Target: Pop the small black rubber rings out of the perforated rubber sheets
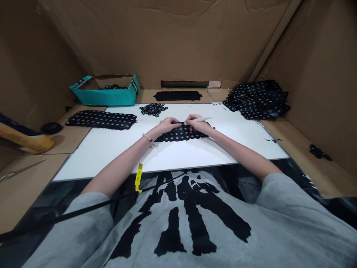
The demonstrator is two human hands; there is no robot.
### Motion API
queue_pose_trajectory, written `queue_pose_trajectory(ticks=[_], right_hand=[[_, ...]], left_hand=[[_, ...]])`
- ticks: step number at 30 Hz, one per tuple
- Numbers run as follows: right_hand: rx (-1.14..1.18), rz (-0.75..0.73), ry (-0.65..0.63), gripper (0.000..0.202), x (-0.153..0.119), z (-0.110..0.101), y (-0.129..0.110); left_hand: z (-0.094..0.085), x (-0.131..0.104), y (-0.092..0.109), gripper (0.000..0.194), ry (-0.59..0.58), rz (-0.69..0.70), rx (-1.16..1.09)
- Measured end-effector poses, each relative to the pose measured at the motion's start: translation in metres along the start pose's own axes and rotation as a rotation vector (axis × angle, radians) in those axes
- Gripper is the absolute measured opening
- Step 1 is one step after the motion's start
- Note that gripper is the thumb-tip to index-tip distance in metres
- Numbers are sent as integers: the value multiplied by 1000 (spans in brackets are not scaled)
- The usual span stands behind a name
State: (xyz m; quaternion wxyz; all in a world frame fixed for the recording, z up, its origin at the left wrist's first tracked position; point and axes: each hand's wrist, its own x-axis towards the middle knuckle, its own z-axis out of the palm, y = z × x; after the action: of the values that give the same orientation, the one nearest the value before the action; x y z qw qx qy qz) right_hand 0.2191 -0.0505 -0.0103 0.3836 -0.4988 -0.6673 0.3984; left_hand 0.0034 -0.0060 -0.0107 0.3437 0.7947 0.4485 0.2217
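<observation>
A black sheet with rows of round holes [182,134] lies on the white board [111,156] in front of me. My left hand [168,125] is closed at the sheet's far edge, its fingertips pinching that edge. In my right hand [196,124] is a white pen-like tool [203,119], its tip down at the same edge close to the left fingertips. What the tip touches is too small to make out. Beyond my hands sits a pile of small black rings [153,109].
A similar holed sheet [102,119] lies left, a black ribbed strip [177,95] at the back. A heap of holed sheets [256,99] stands back right. The teal box [103,96] holds black pieces. Scissors [22,170] and a yellow-blue container [25,134] are at left.
</observation>
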Motion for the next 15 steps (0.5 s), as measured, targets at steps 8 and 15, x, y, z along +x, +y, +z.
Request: queue_pose_trajectory(ticks=[8, 15], right_hand=[[-48, -25, 27, 11, -7, 3, -6], [-129, -56, 41, 11, -13, 4, -11]], left_hand=[[2, -2, 1, 41, 8, -80, -71], [3, 0, -1, 39, 4, -55, -61]])
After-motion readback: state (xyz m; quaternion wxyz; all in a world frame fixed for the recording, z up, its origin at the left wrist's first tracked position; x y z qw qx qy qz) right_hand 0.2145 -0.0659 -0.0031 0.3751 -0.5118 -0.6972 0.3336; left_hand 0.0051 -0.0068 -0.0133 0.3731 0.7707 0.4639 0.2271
